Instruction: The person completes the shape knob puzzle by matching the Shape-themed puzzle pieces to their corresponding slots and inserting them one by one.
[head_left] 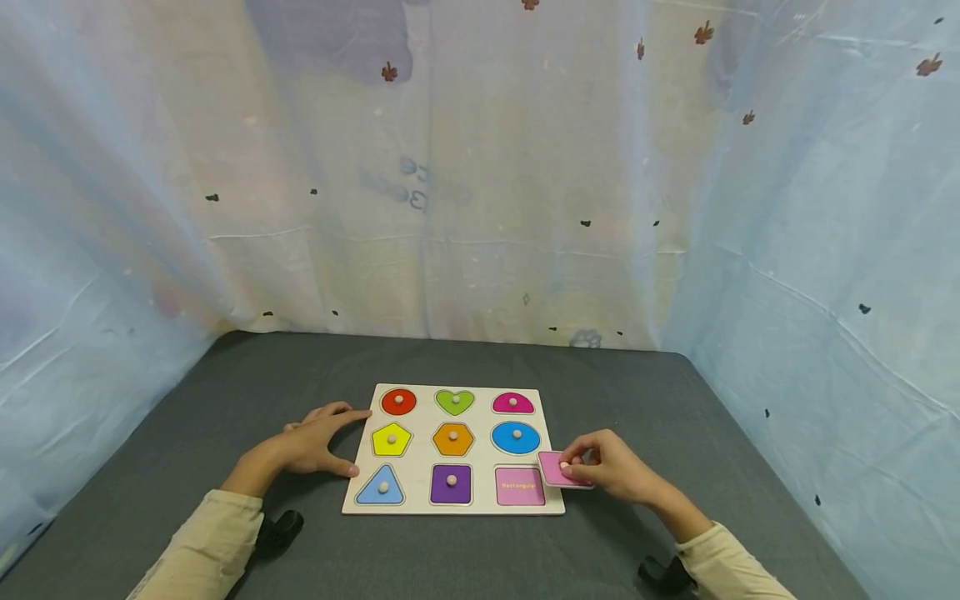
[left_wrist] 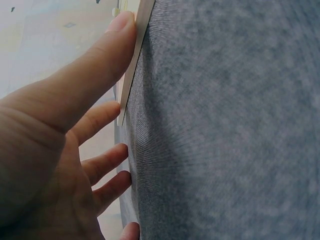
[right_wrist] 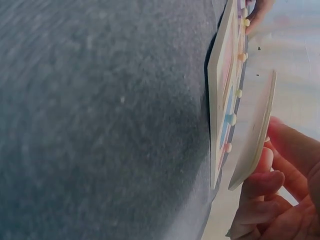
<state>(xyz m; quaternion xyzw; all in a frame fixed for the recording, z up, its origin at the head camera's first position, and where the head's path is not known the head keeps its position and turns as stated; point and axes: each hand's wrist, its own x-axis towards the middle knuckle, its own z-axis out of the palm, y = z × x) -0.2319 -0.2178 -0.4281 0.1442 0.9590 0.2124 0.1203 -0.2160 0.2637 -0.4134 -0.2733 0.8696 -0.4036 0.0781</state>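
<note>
A wooden shape puzzle board point(head_left: 480, 475) lies flat on the grey table, with several knobbed pieces seated in it. Its lower-right recess point(head_left: 520, 487) shows bare, printed with a word. My right hand point(head_left: 611, 468) pinches the knob of a pink rectangular puzzle piece point(head_left: 553, 472). That piece is raised beside the board's right edge, tilted in the right wrist view, where its pale underside point(right_wrist: 255, 135) shows. At the board's left edge, my left hand point(head_left: 311, 442) has its fingers spread; thumb and index fingertip touch the edge, as the left wrist view also shows.
Grey cloth covers the table point(head_left: 450, 558) around the board. Light patterned curtains point(head_left: 480, 208) hang at the back and both sides. A black strap end point(head_left: 281, 531) sticks out by the left sleeve, another point(head_left: 663, 575) by the right.
</note>
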